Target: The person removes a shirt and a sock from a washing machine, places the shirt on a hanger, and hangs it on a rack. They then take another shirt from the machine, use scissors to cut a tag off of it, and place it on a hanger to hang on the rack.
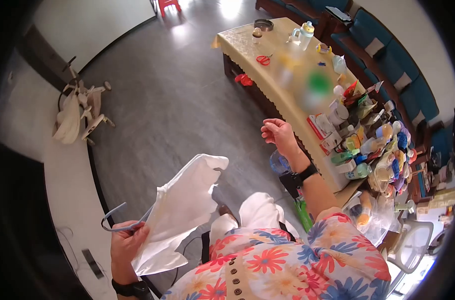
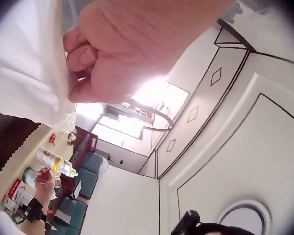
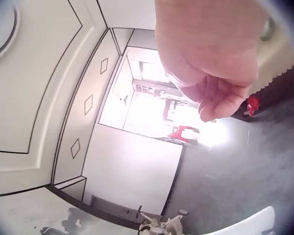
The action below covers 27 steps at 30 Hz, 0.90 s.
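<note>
In the head view my left hand [image 1: 129, 241] is low on the left, gripping a thin blue-grey curved piece like a clothes hanger [image 1: 107, 222] together with the edge of a white cloth garment [image 1: 185, 200]. The garment spreads out to the right of that hand, its far edge uneven. From the left wrist view, the curled fingers press close to the white cloth [image 2: 27, 63], and the hanger's curved end [image 2: 159, 116] sticks out beyond the hand. My right hand [image 1: 280, 136] is raised beside the long table, its fingers loosely bent with nothing visible in them.
A cloth-covered table [image 1: 237, 45] runs along the right, with red scissors [image 1: 263, 60], a bottle [image 1: 303, 35] and many crowded items at its near end. A child's tricycle [image 1: 82, 107] stands by the left wall. Blue-cushioned seats [image 1: 372, 42] line the far right.
</note>
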Motion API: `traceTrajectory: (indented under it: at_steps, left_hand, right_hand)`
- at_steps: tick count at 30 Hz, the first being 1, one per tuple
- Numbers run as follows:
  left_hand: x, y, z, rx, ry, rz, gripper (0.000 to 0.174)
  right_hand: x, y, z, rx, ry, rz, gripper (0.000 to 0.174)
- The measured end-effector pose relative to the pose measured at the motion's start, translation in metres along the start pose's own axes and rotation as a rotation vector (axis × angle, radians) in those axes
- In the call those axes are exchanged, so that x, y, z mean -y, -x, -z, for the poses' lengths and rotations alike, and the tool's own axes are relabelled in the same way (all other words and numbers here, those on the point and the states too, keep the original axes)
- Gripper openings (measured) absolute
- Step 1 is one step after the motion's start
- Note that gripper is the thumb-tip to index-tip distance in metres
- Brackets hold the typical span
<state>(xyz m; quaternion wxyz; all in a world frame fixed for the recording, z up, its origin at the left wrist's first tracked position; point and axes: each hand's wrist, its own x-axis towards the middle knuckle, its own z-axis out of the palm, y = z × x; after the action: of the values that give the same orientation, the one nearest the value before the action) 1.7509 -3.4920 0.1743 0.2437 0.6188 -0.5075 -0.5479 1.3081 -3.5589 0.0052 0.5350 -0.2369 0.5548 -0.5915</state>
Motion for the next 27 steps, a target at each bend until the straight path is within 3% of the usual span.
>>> traceTrajectory:
  at_steps: [5, 12, 14, 15, 17, 18, 20, 21, 23, 24, 26, 27]
  left_hand:
    - [-0.047, -0.125, 0.014, 0.059, -0.009, 0.004, 0.011]
    - [-0.107, -0.278, 0.018, -0.068, -0.231, 0.098, 0.016]
    - [-0.12, -0.316, 0.007, -0.304, -0.14, 0.09, 0.014]
    - [-0.135, -0.335, 0.009, -0.289, -0.147, 0.112, 0.014]
    - [-0.17, -0.369, 0.017, 0.133, -1.032, -0.311, 0.022]
    - [-0.181, -0.387, 0.012, 0.147, -1.03, -0.289, 0.022]
    - [-0.198, -0.416, -0.003, -0.076, -0.636, 0.082, 0.016]
    - [-0.206, -0.43, -0.009, -0.067, -0.643, 0.107, 0.016]
    - [-0.221, -0.459, -0.022, -0.168, -0.419, 0.325, 0.018]
    - [-0.222, -0.469, -0.02, -0.164, -0.426, 0.336, 0.018]
    - [-0.216, -0.484, -0.013, 0.027, -0.842, 0.074, 0.016]
    - [-0.218, -0.492, -0.016, 0.03, -0.849, 0.074, 0.016]
  right_hand:
    - [0.012, -0.14, 0.002, -0.182, 0.062, 0.005, 0.016]
    - [-0.01, -0.413, 0.034, -0.485, 0.247, -0.02, 0.019]
    - [-0.025, -0.488, 0.056, -0.575, 0.3, -0.042, 0.021]
    - [-0.042, -0.527, 0.078, -0.642, 0.539, -0.009, 0.023]
    - [-0.047, -0.577, 0.097, -0.746, 0.89, 0.053, 0.029]
    - [-0.041, -0.594, 0.1, -0.737, 0.903, 0.032, 0.029]
    - [-0.034, -0.615, 0.105, -0.834, 1.065, -0.025, 0.034]
    - [-0.038, -0.624, 0.109, -0.822, 1.075, -0.05, 0.034]
    - [-0.041, -0.638, 0.116, -0.896, 1.174, -0.109, 0.042]
    - [-0.032, -0.641, 0.113, -0.892, 1.177, -0.123, 0.042]
    - [-0.004, -0.639, 0.101, -0.747, 1.248, -0.385, 0.05]
    - [-0.004, -0.642, 0.105, -0.733, 1.256, -0.388, 0.052]
